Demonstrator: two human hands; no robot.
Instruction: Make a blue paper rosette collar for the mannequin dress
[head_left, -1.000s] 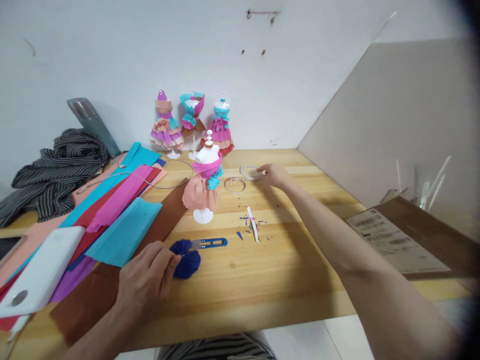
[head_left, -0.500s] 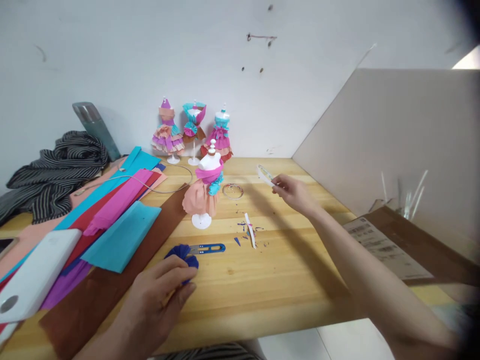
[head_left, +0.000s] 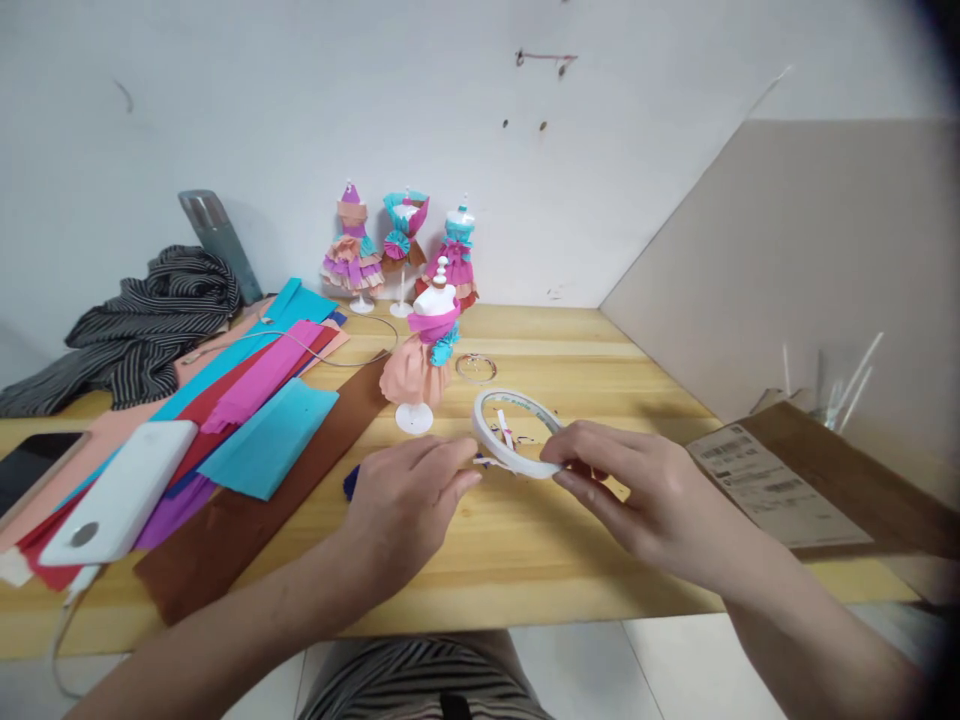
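My right hand (head_left: 637,490) pinches a roll of white tape (head_left: 534,467) between thumb and fingers, its ring tilted above the table. My left hand (head_left: 412,500) is closed at the roll's left side, thumb and fingertips at a short loose end of the tape. Behind the left hand shows an edge of dark blue crepe paper (head_left: 350,484); the hand covers the rest. Just beyond the hands stands a small white dress form (head_left: 416,372) in a peach skirt with a pink band and turquoise rosette. A white strip (head_left: 505,428) and blue scraps show through the ring.
Three dressed mini forms (head_left: 352,250) stand against the wall. On the left lie crepe paper sheets (head_left: 270,440), a white power bank (head_left: 120,490), a phone (head_left: 37,470), a striped cloth (head_left: 150,310) and a bottle (head_left: 221,240). A cardboard box (head_left: 795,490) sits right. A bracelet-like ring (head_left: 476,368) lies behind.
My right hand has brought the tape roll down and toward me. My left hand has left the dark blue paper and moved right to the roll. The blue thread snips are now hidden.
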